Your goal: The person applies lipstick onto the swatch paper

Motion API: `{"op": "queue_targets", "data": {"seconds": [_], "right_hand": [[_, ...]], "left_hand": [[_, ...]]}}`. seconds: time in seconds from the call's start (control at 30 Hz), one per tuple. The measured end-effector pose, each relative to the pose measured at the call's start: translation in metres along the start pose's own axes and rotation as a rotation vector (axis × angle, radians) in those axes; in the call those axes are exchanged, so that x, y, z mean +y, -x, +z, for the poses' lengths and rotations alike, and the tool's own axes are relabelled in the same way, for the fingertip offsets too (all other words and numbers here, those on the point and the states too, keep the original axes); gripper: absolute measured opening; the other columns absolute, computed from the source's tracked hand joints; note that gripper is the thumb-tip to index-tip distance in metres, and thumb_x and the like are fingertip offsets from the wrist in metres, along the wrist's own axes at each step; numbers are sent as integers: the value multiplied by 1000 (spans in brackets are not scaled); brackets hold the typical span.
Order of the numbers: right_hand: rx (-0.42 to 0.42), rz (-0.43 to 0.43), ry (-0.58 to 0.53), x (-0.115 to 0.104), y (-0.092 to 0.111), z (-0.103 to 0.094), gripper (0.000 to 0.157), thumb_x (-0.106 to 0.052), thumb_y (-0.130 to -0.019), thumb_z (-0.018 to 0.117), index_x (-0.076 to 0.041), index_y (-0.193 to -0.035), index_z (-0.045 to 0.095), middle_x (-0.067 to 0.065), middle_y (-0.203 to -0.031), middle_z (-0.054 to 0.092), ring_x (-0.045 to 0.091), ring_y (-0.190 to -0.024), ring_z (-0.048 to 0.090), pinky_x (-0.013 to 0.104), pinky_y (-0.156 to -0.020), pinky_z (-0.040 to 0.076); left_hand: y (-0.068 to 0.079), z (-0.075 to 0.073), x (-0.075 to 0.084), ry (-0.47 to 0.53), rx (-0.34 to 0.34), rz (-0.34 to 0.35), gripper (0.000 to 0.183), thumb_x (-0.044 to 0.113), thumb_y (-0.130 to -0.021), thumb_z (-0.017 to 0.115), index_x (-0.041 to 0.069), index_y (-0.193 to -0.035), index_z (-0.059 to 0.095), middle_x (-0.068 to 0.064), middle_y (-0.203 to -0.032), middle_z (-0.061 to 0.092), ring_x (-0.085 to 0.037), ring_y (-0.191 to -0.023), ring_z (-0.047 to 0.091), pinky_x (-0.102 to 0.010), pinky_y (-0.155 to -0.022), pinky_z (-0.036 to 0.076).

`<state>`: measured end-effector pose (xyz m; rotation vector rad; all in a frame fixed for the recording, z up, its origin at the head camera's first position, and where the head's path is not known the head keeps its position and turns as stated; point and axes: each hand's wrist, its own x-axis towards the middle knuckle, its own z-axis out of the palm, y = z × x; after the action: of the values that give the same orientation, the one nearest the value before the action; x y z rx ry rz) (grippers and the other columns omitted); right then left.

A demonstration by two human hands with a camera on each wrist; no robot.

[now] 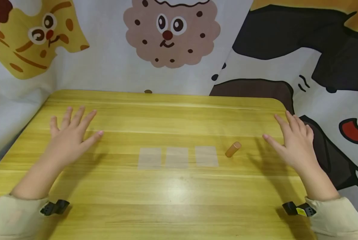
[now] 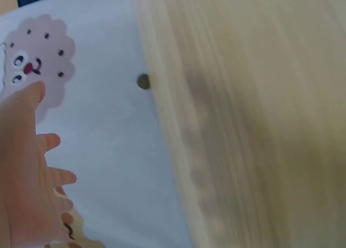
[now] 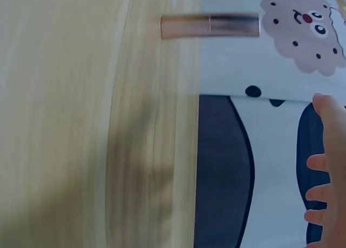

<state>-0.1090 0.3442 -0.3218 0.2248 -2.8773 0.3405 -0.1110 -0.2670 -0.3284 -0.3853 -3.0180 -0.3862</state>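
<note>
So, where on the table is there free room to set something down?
A large bare patch of table lies between the sleeves, on the near side of the three pale squares. Another runs behind them, up to the patterned cloth. More crowded: their row, with the brown tube just right of it.

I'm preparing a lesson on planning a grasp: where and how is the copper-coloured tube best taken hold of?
The tube is probably best pinched around its upper body by the right hand, coming from the right: it stands upright, slim and straight-sided, with that hand nearer and the closest pale square on its left.
</note>
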Motion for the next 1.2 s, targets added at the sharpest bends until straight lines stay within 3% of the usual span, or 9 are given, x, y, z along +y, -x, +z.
{"op": "queue_targets", "data": {"seconds": [0.3,0.57,1.0,1.2], "right_hand": [[156,-68,-193,-17,14,7,62,-37,-93,61,0,-139,44,24,-147,32,47,-134,24,64,-106,4],[228,-117,-332,-27,22,22,53,-22,-90,66,3,-134,50,25,-140,43,48,-128,34,62,-105,19],[152,-93,-486,-37,31,47,55,-8,-85,72,-1,-135,50,21,-137,47,44,-124,40,62,-101,28],[100,-35,-520,-40,33,56,55,-10,-84,74,-1,-134,51,21,-134,49,43,-122,42,60,-98,31]], "left_hand": [[5,1,33,62,112,70,72,49,-97,47,15,-154,20,-18,-156,14,-37,-143,1,-64,-104,-13],[9,6,57,153,192,128,70,46,-95,53,12,-151,28,-17,-154,22,-37,-142,12,-62,-108,-4],[7,22,89,294,292,240,66,42,-94,56,8,-147,36,-15,-151,33,-39,-138,24,-55,-111,8],[4,29,102,379,314,281,65,37,-93,59,9,-146,38,-13,-149,36,-37,-137,27,-58,-109,13]]}}
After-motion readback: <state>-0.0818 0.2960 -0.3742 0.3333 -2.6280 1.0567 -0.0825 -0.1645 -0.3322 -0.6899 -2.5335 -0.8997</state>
